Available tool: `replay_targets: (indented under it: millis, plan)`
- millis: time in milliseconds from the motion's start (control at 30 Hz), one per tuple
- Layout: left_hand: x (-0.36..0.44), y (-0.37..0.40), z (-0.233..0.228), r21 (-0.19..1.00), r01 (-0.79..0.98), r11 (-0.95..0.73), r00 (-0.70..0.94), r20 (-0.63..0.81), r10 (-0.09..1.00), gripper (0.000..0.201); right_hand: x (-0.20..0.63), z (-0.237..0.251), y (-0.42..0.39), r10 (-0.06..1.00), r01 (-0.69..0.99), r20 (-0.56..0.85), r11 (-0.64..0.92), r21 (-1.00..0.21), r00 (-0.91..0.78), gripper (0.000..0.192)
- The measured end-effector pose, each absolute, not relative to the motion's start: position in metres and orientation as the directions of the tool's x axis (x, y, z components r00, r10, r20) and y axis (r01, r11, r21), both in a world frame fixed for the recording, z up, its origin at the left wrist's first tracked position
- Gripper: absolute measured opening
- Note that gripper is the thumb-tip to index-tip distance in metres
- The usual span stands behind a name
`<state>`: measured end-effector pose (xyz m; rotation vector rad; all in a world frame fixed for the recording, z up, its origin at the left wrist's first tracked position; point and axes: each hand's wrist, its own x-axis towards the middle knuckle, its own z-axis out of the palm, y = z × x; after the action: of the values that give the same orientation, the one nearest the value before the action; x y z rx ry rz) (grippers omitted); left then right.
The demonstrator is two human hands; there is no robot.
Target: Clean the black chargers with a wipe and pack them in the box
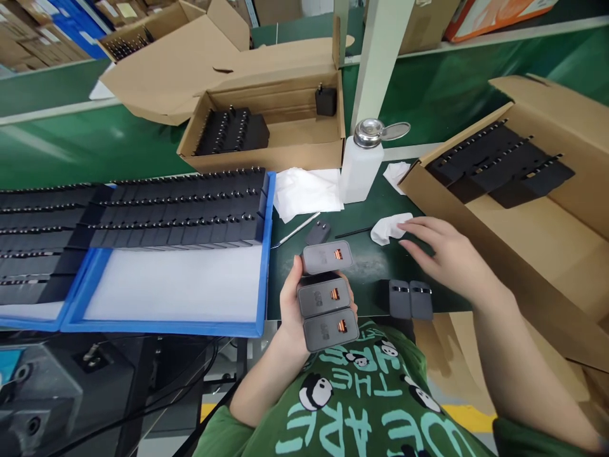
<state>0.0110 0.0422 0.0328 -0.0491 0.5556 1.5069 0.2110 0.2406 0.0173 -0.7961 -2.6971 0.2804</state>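
Note:
Three black power chargers (325,298) are stacked in my left hand (292,301), their faces with orange-lined USB ports turned up toward me. The top one sits slightly askew from the other two. My right hand (445,254) is at a crumpled white wipe (387,228), fingertips at its right edge, with thumb and fingers apart. Whether they touch the wipe I cannot tell. Two more chargers (410,299) with metal prongs up stand side by side below that hand. A small dark plug piece (318,233) lies beyond my left hand.
Blue-edged trays (261,285) with rows of chargers are at left. A white pump bottle (361,168) stands beside folded white wipes (304,190). Open cartons hold chargers at the back (304,152) and right (476,254). A metal pick (299,228) and thin black stick (353,232) lie between.

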Motion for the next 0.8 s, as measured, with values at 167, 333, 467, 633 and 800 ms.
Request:
replay_targets:
  millis: [167, 333, 467, 633, 800]
  plan:
    - [0.009, 0.043, 0.031, 0.319, -0.943, 0.093, -0.037, -0.381, 0.924, 0.06, 0.179, 0.007, 0.262, 0.419, 0.364, 0.093, 0.861, -0.355, -0.903, 0.019]
    - [0.008, 0.043, 0.032, 0.306, -0.949, 0.071, -0.061, -0.403, 0.913, 0.059, 0.175, 0.047, 0.24, 0.445, 0.298, 0.234, 0.829, -0.474, -0.864, 0.011]
    - [0.009, 0.044, 0.033, 0.274, -0.952, 0.139, -0.012, -0.485, 0.875, 0.058, 0.17, 0.092, 0.197, 0.326, 0.028, 0.276, 0.69, -0.723, -0.904, 0.009]
    - [0.016, 0.049, 0.043, 0.274, -0.961, 0.04, -0.161, -0.67, 0.725, 0.049, 0.154, 0.107, 0.174, 0.142, 0.003, 0.129, 0.685, -0.729, -0.981, 0.015]
    - [0.028, 0.055, 0.051, 0.334, -0.942, -0.011, -0.25, -0.683, 0.687, 0.051, 0.15, 0.12, 0.176, 0.11, 0.091, -0.002, 0.814, -0.574, -0.994, 0.011]
